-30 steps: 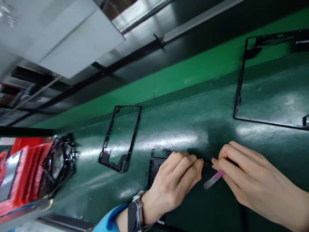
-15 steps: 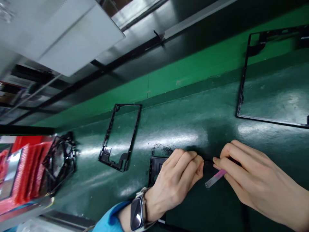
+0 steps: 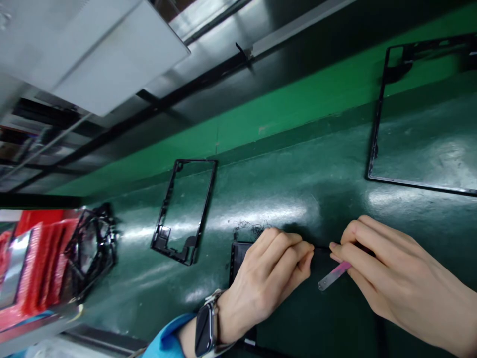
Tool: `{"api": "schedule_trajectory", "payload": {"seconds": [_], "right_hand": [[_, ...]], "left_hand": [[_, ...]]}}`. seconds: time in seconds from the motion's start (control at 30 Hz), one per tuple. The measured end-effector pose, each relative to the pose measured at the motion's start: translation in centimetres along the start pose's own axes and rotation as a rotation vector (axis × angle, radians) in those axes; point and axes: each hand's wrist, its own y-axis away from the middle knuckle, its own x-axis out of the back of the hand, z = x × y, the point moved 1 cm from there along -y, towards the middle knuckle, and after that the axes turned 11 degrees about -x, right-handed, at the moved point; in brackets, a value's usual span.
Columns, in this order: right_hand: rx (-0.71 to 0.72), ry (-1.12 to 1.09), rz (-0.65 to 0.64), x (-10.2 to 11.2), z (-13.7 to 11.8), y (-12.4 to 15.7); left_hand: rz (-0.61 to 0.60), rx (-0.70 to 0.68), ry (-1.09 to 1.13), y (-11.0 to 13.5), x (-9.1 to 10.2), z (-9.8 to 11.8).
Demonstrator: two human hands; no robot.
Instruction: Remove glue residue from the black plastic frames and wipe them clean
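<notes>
Below both hands lies a black plastic frame [image 3: 242, 248], partly hidden by my left hand. My left hand [image 3: 270, 276], with a watch on its wrist, is closed, its fingertips pinching at the frame's far edge. My right hand [image 3: 387, 273] is closed too, its thumb and finger at the same edge a short gap to the right. A slim pink-and-clear stick-like tool [image 3: 335, 276] is tucked in the right hand, its clear end sticking out toward the left. Thin black shavings [image 3: 259, 228] lie just beyond the frame.
On the green mat [image 3: 283, 174], a smaller black frame [image 3: 204, 209] lies left of centre and a larger frame [image 3: 376, 119] at the far right. Several black frames [image 3: 91, 243] are heaped at the left beside red bubble-wrap packs [image 3: 40, 258]. A white box [image 3: 112, 64] stands at upper left.
My left hand has shifted slightly left along the edge, its fingers a little straighter. The right hand and its tool have hardly moved.
</notes>
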Motion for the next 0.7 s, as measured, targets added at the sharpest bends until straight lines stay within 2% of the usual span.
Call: {"api": "schedule_trajectory", "payload": {"seconds": [0.3,0.7], "right_hand": [[0.019,-0.006,0.012,0.02,0.04,0.05],[0.025,-0.025,-0.001,0.28,0.12,-0.12]], "left_hand": [[-0.068,-0.126,-0.193,-0.45,-0.05,0.64],[-0.051,-0.059,-0.110,-0.27,-0.61,0.05]]}}
